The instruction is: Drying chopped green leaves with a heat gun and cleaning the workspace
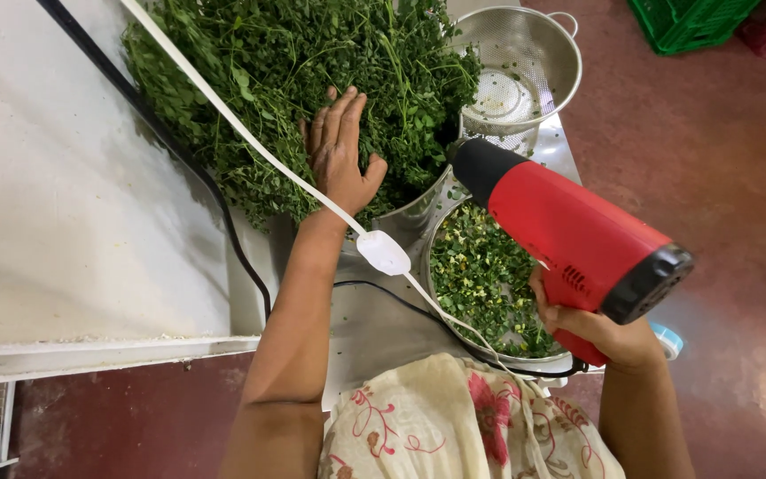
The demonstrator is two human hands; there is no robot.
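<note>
A dark red floor (720, 160) surrounds a steel desk (374, 324) set against a white surface (64, 195). On the desk lies a big heap of leafy green stems (294, 62). The left hand (339, 155) rests flat on the heap, fingers stretched out and grasping nothing. The right hand (591, 328) is clenched around the grip of a red heat gun (569, 235), whose black nozzle points toward the heap, above a round metal bowl (480, 275) of plucked leaves. Beyond it stands a steel colander (525, 62). A white cord (250, 142) and a black cable (179, 151) cross the desk. A green crate (684, 22) sits on the floor.
</note>
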